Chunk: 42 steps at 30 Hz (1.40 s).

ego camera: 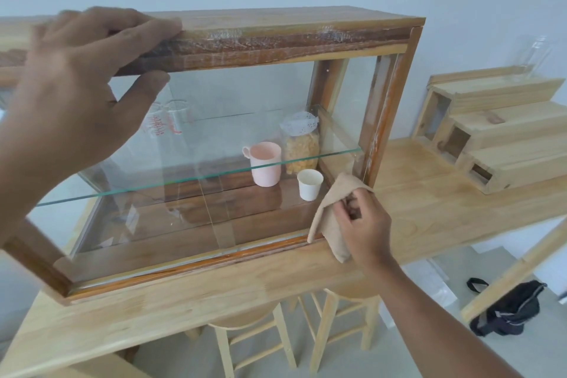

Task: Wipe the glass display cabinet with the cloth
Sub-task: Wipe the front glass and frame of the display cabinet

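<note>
A wood-framed glass display cabinet (276,43) stands on a pale wooden counter (190,301). My left hand (79,92) grips the cabinet's top front edge at the left, fingers over the top and thumb under the rail. My right hand (362,224) holds a beige cloth (331,212) pressed against the lower right corner of the front glass, beside the right post. Inside, a pink mug (265,164), a white paper cup (310,184) and a jar of cereal (300,144) stand on the cabinet floor under a glass shelf (153,187).
A stepped wooden riser (497,132) with a clear glass jar (530,58) on top sits to the right on the counter. Wooden stools (254,344) stand under the counter. A black bag (509,307) lies on the floor at the right.
</note>
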Each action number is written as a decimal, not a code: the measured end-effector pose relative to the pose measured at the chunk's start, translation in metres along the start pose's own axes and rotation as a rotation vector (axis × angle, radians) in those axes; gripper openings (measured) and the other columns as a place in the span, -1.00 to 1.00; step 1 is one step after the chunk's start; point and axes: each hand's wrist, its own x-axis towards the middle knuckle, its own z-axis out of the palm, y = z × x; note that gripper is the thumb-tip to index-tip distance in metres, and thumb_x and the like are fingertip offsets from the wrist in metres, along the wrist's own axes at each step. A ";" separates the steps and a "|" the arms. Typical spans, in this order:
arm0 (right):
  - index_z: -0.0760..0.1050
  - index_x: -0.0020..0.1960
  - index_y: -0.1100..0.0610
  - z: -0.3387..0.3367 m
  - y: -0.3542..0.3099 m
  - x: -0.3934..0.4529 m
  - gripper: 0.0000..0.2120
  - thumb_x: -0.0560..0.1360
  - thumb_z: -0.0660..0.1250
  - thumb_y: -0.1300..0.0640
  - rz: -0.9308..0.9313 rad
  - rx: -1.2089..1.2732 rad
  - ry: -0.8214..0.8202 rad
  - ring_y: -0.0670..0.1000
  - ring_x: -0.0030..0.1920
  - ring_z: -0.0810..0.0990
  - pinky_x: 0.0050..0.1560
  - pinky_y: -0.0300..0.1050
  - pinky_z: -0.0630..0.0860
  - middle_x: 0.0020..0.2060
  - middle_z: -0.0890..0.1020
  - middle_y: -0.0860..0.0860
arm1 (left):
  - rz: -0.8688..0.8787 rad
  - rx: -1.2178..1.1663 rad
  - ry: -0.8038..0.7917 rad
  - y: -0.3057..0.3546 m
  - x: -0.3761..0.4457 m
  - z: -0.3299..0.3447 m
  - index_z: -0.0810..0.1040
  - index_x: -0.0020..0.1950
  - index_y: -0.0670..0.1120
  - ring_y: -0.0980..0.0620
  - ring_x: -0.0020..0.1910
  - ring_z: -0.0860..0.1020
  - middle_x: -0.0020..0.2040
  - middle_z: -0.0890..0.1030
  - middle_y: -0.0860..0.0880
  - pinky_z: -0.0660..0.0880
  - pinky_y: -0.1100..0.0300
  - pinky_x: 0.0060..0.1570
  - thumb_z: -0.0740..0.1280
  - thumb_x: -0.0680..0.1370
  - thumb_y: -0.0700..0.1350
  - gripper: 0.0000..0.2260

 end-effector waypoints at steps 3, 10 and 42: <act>0.51 -0.21 0.24 0.008 -0.009 -0.007 -0.87 0.46 0.44 0.31 -0.047 -0.008 0.026 -0.03 -0.28 0.46 -0.25 -0.31 0.33 -0.34 0.58 0.09 | -0.042 -0.018 -0.015 -0.003 0.001 0.001 0.41 0.53 0.31 -0.18 0.38 0.53 0.47 0.49 0.03 0.46 -0.26 0.41 0.26 0.66 0.15 -0.59; 0.47 -0.12 0.06 0.051 -0.073 -0.047 -0.87 0.51 0.37 0.25 -0.343 -0.057 -0.133 0.06 -0.37 0.57 -0.37 -0.09 0.52 -0.35 0.59 0.00 | -0.085 -0.120 -0.031 -0.021 0.002 0.013 0.40 0.58 0.18 -0.09 0.33 0.61 0.49 0.49 0.06 0.49 -0.14 0.43 0.27 0.68 0.09 -0.56; 0.51 -0.30 0.02 0.071 -0.133 -0.033 -0.84 0.38 0.47 0.15 -0.300 -0.040 -0.196 0.03 -0.46 0.49 -0.50 -0.15 0.39 -0.47 0.53 -0.06 | 0.046 0.277 -0.059 0.026 -0.002 -0.023 0.41 0.59 0.05 -0.18 0.36 0.51 0.44 0.53 -0.05 0.27 -0.04 0.43 0.32 0.64 -0.05 -0.52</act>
